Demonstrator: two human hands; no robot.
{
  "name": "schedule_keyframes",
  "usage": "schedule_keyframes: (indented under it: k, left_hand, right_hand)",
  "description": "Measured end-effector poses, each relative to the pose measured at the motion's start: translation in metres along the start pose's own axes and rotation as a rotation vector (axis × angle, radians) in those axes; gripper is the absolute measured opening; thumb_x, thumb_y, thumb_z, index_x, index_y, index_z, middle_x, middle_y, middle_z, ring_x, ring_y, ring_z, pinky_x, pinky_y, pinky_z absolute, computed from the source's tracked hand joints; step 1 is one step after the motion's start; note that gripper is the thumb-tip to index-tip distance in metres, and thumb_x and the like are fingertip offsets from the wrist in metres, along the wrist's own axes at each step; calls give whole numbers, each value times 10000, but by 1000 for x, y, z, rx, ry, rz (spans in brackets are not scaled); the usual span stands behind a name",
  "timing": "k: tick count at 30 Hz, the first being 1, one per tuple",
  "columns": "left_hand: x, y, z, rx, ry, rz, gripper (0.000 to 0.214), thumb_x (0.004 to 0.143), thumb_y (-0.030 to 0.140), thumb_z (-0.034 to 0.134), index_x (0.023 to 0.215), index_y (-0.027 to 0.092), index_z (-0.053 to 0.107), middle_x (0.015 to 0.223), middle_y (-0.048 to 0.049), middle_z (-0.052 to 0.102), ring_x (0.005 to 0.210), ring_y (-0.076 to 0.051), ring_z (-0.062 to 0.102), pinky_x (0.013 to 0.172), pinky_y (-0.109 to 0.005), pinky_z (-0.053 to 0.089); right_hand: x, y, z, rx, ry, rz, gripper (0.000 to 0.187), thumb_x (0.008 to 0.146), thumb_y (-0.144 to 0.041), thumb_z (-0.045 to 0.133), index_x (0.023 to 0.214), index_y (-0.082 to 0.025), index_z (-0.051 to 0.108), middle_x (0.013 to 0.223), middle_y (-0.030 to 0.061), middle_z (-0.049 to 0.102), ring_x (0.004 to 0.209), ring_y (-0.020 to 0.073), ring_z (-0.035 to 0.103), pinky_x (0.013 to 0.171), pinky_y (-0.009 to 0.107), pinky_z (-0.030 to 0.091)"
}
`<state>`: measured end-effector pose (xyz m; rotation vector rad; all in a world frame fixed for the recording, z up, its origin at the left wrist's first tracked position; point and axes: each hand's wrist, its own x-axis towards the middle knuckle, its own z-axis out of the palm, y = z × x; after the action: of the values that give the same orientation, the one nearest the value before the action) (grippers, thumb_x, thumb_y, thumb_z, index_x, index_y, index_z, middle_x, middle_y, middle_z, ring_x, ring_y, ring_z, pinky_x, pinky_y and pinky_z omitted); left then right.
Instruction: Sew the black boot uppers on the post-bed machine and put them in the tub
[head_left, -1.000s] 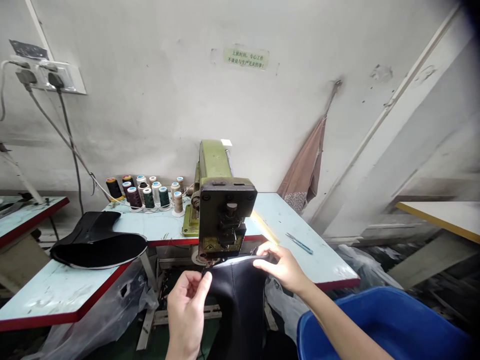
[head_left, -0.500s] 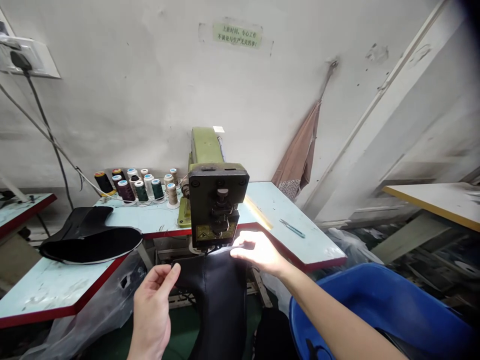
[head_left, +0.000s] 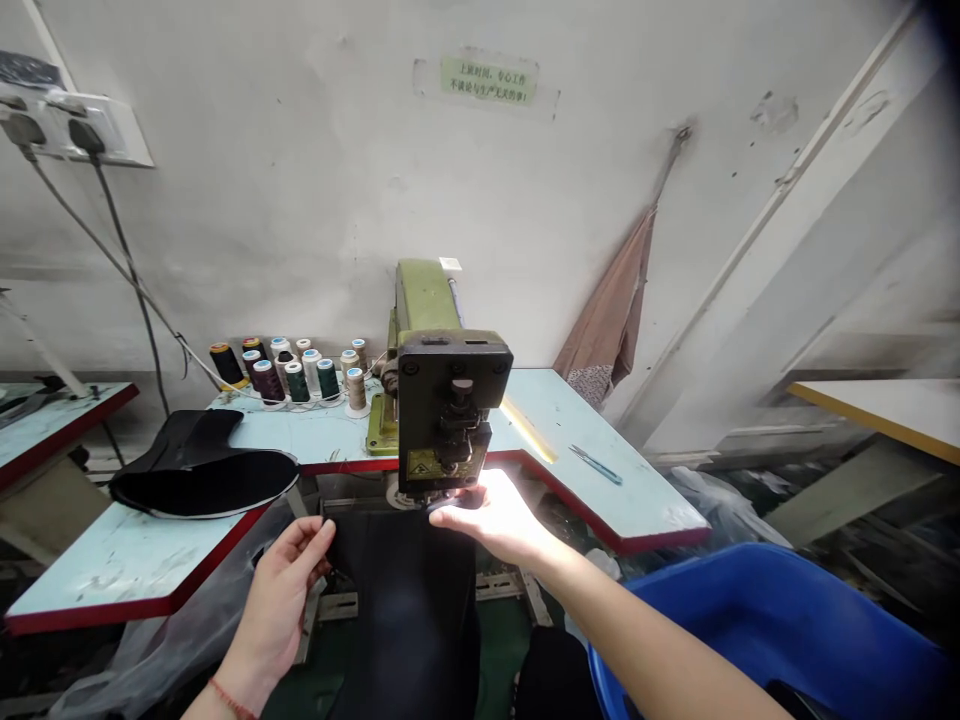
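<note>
A black boot upper (head_left: 409,600) hangs down from the head of the green and black sewing machine (head_left: 424,300), its top edge under the needle area. My left hand (head_left: 285,580) pinches the upper's left corner between thumb and fingers. Close to the machine's foot, my right hand (head_left: 499,515) grips the top edge on the right, thumb in front and fingers behind. The machine head hides the needle and part of the right fingertips. Another black boot upper (head_left: 202,465) lies on the left part of the light-blue table (head_left: 97,575).
Several thread spools (head_left: 296,380) stand behind, left of the machine. On the table's right side lie thread snips (head_left: 596,465) and a yellowish strip (head_left: 529,430). A blue tub (head_left: 720,610) sits at lower right, below my right forearm. A brown cloth (head_left: 611,305) hangs on the wall.
The boot upper has shifted left relative to the machine, and its vertical seam has left the needle area. My left hand has moved left with it; my right hand now sits closer to the needle area.
</note>
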<state>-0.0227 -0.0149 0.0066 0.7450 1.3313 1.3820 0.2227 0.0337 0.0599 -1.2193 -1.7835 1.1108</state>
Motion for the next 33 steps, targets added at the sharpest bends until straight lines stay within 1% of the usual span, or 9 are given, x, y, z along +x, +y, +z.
schedule_keyframes:
  k: [3, 6, 9, 12, 15, 20, 25, 29, 33]
  left_hand:
    - [2, 20, 6, 344, -161, 209, 382, 751, 584, 650, 959, 263, 647, 763, -1, 575, 686, -178, 541, 621, -295, 483]
    - [2, 41, 23, 761, -306, 561, 269, 712, 508, 717, 776, 251, 672, 972, -60, 631, 979, -284, 557, 868, -415, 444]
    - [3, 48, 41, 920, -383, 801, 195, 767, 435, 709, 717, 251, 673, 1046, -55, 631, 1122, -301, 498, 1000, -458, 347]
    - [5, 44, 48, 837, -462, 780, 223, 885, 375, 578, 721, 242, 649, 882, -41, 625, 961, -238, 539, 881, -377, 413]
    - [9, 39, 45, 737, -477, 698, 274, 889, 356, 569, 647, 227, 569, 761, -22, 574, 845, -210, 520, 770, -322, 418]
    - [15, 35, 35, 618, -470, 595, 276, 865, 379, 589, 636, 226, 568, 791, -36, 591, 862, -221, 539, 785, -328, 416]
    - [21, 32, 24, 597, -466, 558, 298, 844, 426, 597, 619, 230, 590, 803, -56, 610, 904, -250, 565, 824, -353, 427]
    - [27, 33, 15, 620, -441, 539, 317, 822, 453, 605, 594, 233, 607, 828, -83, 637, 963, -284, 575, 843, -368, 441]
    - [22, 42, 19, 760, -376, 617, 289, 815, 449, 604, 624, 237, 648, 841, -93, 662, 894, -278, 592, 760, -355, 456]
  right_hand:
    - [1, 1, 7, 28, 1, -34, 154, 706, -281, 756, 717, -156, 667, 740, 29, 692, 720, 192, 637, 668, 292, 502]
    - [2, -3, 13, 24, 17, -96, 147, 700, -257, 760, 710, -158, 651, 734, 20, 679, 720, 189, 626, 661, 288, 499]
    - [2, -10, 15, 14, -9, -152, 99, 735, -241, 733, 787, -167, 692, 801, 30, 703, 790, 211, 650, 719, 306, 526]
    - [1, -15, 8, -92, -42, -229, 150, 765, -264, 724, 898, -193, 726, 934, 49, 720, 902, 241, 662, 813, 340, 541]
    - [4, -12, -11, -184, -95, -321, 219, 777, -295, 722, 984, -220, 729, 1068, 60, 706, 1012, 256, 643, 875, 353, 534]
    - [8, 2, -38, -200, -238, -343, 116, 805, -307, 683, 882, -245, 742, 1038, 27, 712, 961, 224, 651, 836, 339, 538]
    - [6, 13, -27, -105, -161, -203, 142, 756, -361, 739, 787, -223, 733, 804, 11, 710, 809, 202, 656, 737, 310, 532]
    - [3, 19, -12, -47, -27, -163, 168, 707, -359, 767, 709, -210, 691, 751, 9, 677, 730, 189, 630, 675, 295, 518]
    - [-1, 18, 0, -36, 6, -177, 174, 726, -338, 738, 672, -197, 651, 725, 6, 655, 706, 176, 612, 653, 281, 501]
